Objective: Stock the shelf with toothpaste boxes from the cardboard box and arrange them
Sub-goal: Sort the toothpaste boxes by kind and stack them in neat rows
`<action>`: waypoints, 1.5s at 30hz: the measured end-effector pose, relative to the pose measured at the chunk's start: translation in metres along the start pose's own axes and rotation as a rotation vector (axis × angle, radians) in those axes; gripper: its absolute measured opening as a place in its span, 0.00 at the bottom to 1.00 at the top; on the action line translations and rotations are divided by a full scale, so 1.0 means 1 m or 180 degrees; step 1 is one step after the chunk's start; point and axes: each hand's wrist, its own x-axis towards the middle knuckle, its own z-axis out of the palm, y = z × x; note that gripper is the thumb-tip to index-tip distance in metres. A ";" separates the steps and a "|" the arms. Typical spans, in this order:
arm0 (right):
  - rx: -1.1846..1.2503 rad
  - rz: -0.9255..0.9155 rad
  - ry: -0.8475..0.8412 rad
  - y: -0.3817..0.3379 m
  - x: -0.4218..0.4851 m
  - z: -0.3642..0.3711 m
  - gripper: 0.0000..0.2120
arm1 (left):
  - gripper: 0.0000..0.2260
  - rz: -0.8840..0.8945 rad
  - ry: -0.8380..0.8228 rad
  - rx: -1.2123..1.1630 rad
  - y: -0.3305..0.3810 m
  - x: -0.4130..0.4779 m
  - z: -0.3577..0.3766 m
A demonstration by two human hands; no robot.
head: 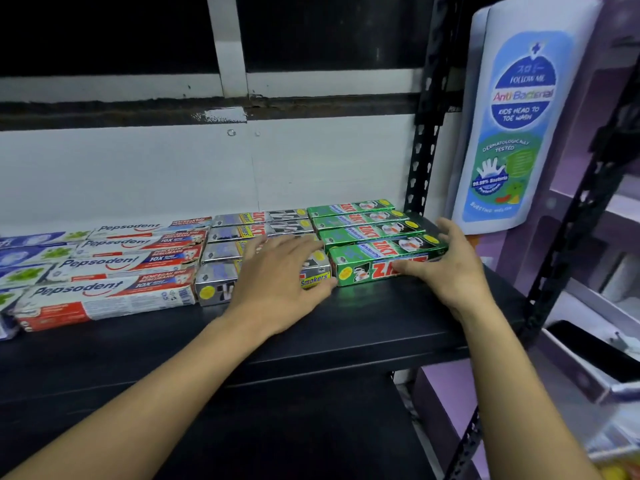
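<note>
Four green boxes (372, 234), four silver boxes (221, 252), four Pepsodent boxes (104, 296)

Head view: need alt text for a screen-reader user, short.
Two bare hands rest on toothpaste boxes laid in rows on a black shelf: the left hand flat on the silver cardboard boxes, the right hand on the right end of the front green cardboard box. White-and-red Pepsodent boxes lie further left; a white anti-bacterial wash bottle is at the right edge.
</note>
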 end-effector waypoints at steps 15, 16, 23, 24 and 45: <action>0.0202 0.0092 -0.0123 -0.006 -0.001 -0.001 0.58 | 0.20 -0.0126 0.0097 -0.0105 0.010 0.027 0.019; 0.0193 0.0090 -0.0123 -0.006 -0.001 -0.001 0.58 | 0.21 -0.0142 0.0100 -0.0122 0.010 0.027 0.019; 0.0141 0.0071 -0.0161 -0.009 -0.003 -0.001 0.56 | 0.23 -0.0160 0.0214 -0.0208 0.010 0.023 0.023; 0.0136 0.0072 -0.0161 -0.010 -0.003 -0.001 0.55 | 0.22 -0.0160 0.0210 -0.0206 0.009 0.024 0.023; -0.1082 -0.0339 -0.0447 -0.008 -0.001 0.008 0.42 | 0.28 -0.0276 -0.0449 0.0157 -0.049 -0.023 -0.013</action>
